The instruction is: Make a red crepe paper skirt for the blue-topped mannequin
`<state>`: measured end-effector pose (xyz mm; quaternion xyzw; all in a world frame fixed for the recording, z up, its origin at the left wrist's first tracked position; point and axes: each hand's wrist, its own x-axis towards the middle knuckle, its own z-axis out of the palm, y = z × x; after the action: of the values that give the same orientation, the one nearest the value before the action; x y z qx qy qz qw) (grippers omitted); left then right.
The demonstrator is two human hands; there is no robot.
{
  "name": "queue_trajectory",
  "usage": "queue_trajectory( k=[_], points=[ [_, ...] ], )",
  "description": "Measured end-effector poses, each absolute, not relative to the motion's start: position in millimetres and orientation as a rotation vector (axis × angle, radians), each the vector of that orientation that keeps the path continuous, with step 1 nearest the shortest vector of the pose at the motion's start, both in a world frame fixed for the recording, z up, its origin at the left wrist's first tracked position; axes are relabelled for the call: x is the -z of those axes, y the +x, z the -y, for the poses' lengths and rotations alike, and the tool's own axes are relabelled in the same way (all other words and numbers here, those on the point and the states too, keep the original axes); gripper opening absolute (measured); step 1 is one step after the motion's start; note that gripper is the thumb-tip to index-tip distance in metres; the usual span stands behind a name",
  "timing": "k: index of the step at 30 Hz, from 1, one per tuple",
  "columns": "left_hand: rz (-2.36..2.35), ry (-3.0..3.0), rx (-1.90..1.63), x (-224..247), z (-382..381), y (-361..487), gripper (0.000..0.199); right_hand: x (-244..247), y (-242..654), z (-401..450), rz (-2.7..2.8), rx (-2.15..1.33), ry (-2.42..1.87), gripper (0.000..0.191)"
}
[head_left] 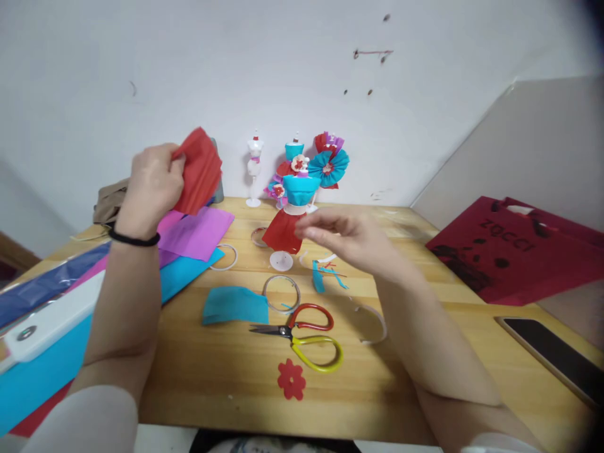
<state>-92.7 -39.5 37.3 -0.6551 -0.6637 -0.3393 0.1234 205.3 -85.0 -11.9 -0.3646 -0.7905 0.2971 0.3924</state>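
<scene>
My left hand (153, 182), raised at the left, pinches a pleated piece of red paper (199, 173). At the centre a small mannequin wears a blue paper top (301, 190) and a red paper skirt (284, 231) above a white round base (281, 261). My right hand (337, 233) is beside the skirt's right edge, thumb and fingers a little apart; whether it touches the skirt is unclear. Scissors (285, 330) with a red and a yellow handle lie in front, near a blue paper piece (234, 305) and a red paper flower (291, 379).
Behind stand a bare white mannequin (254, 163) and others with paper flowers (328, 167). Tape rings (282, 294) and blue scraps (318, 277) lie on the table. Coloured paper sheets (193, 233) are at left, a red bag (514, 251) and a phone (552, 355) at right.
</scene>
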Motion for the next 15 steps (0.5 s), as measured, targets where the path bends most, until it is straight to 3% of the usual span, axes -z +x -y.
queue_trajectory(
  k=[3,5,8,15],
  points=[
    [1.709,-2.257,1.589,-42.4,72.7,-79.1,0.027,5.0,210.9,87.1,1.804,-0.782,-0.800,0.031],
    [1.603,-2.501,1.652,-42.2,88.0,-73.1,0.026,3.7,210.0,89.6,1.788,-0.797,-0.744,0.043],
    [1.645,-2.563,1.400,-42.9,92.0,-72.3,0.029,4.7,206.5,93.6,1.819,-0.820,-0.735,0.049],
    [2.039,-1.994,0.355,-39.2,32.8,-116.3,0.036,3.8,205.4,101.0,1.861,-0.755,-0.745,0.032]
  ],
)
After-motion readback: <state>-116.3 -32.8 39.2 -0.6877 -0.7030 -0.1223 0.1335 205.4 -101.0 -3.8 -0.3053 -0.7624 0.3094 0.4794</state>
